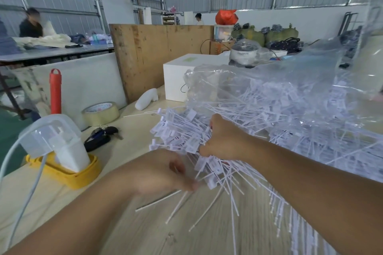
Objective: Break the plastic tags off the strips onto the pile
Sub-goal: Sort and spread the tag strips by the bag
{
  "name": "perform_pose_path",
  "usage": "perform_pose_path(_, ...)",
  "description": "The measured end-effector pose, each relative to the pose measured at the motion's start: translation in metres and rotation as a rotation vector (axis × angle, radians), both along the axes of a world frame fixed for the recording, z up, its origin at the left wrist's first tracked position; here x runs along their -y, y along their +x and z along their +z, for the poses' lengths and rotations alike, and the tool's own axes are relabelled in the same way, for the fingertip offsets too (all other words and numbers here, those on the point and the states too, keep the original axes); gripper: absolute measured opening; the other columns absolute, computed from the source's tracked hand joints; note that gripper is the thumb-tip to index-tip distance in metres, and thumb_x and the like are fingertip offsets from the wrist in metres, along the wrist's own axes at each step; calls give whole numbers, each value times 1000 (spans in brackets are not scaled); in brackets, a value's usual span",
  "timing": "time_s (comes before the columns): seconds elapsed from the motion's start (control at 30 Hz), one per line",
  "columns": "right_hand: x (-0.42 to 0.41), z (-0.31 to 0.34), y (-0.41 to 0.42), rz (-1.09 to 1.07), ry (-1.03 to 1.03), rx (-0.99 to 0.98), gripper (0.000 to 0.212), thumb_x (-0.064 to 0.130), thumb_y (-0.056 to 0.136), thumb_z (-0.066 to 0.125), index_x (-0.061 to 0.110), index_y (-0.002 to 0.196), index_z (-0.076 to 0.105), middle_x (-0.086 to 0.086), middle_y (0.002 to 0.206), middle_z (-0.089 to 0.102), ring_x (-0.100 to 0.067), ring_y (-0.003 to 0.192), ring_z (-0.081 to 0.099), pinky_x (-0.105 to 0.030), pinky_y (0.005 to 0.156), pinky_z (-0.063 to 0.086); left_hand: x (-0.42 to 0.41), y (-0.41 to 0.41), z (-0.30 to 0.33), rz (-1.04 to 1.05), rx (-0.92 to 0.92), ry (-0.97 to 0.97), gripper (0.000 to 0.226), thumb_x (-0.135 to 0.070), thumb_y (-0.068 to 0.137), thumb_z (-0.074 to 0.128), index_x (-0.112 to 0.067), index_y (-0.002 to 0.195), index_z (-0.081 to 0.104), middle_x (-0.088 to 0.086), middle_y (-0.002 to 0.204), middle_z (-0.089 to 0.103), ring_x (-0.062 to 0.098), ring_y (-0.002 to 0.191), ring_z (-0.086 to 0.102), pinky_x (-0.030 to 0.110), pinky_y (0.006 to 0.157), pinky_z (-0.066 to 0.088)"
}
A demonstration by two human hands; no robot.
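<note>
A big heap of white plastic tag strips [269, 122] spills out of a clear plastic bag [290, 72] across the right half of the wooden table [128, 126]. My right hand [223, 138] grips a thick bundle of strips at the heap's near left edge, its fingers buried among the flat tags [180, 132]. My left hand [165, 172], blurred, pinches several thin strip tails just below that bundle. Loose white strips [178, 205] fan down over the table toward me.
At the left stand a yellow tray [68, 176] with a clear plastic container [51, 134] and a white cable [24, 196]. Behind them lie keys [103, 132], a tape roll [101, 113] and a red tube [55, 91]. A white box [178, 76] stands further back.
</note>
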State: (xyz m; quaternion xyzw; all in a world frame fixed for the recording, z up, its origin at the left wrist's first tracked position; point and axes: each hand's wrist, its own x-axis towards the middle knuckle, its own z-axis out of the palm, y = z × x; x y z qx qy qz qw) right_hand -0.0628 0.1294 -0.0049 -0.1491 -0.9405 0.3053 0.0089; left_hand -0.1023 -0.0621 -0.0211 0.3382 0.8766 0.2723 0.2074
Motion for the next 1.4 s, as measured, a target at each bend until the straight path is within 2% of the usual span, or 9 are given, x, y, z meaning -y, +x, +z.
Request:
perform_pose_path(0.2,3,1,2,25,-47,126,99,27,71,79,11,146,16,-6,111,47,-19,85,54,-24,55,38,-18,20,-11,8,-326,-154,17,-35,83,63,-18,84,62,-4,85,63,9,74,57,28,66,46)
perform_pose_path(0.37,9,11,4,115,116,254,69,39,65,75,11,119,45,1,90,56,-15,75,56,-26,56,39,-13,25,-11,146,-547,-215,21,-46,84,54,-28,87,64,-9,88,63,13,79,59,27,62,46)
perform_pose_path(0.47,12,14,2,132,175,362,89,55,55,72,21,131,40,-2,118,55,-22,97,57,-33,76,49,-10,18,-13,197,-569,-167,21,-41,87,51,-35,98,68,-9,96,66,15,89,62,28,71,52)
perform_pose_path(0.67,30,11,-3,100,509,392,135,79,41,74,22,151,21,-11,155,18,-39,141,18,-53,109,29,-14,16,-13,184,-415,-56,12,-25,83,56,-18,80,66,-3,79,66,16,74,60,29,59,44)
perform_pose_path(0.8,33,5,-5,121,242,255,110,51,44,90,12,135,43,-9,124,57,-28,102,62,-41,88,54,-10,9,-7,164,-220,83,16,-4,82,59,-9,91,72,5,92,71,19,89,64,34,80,50)
perform_pose_path(1.0,38,1,1,193,195,122,82,31,51,90,18,118,45,0,103,60,-19,89,60,-31,66,49,4,17,1,282,377,421,24,15,80,56,17,104,61,33,104,65,28,85,64,37,80,51)
perform_pose_path(1.17,42,5,3,172,297,217,98,45,51,86,21,130,35,0,115,56,-24,105,54,-38,83,47,9,25,3,376,833,685,38,11,85,39,11,115,63,26,107,70,39,105,67,43,91,55)
perform_pose_path(1.33,52,17,7,163,598,299,84,77,55,68,22,116,51,-2,113,57,-28,104,55,-40,89,42,18,24,3,421,881,671,41,1,84,40,10,118,63,25,110,70,37,109,65,42,96,52)
perform_pose_path(1.4,49,21,8,139,796,165,94,81,61,59,19,130,43,-8,129,46,-32,118,44,-46,92,35,19,24,3,421,890,659,40,-3,85,41,5,117,65,21,110,71,34,108,66,40,97,50)
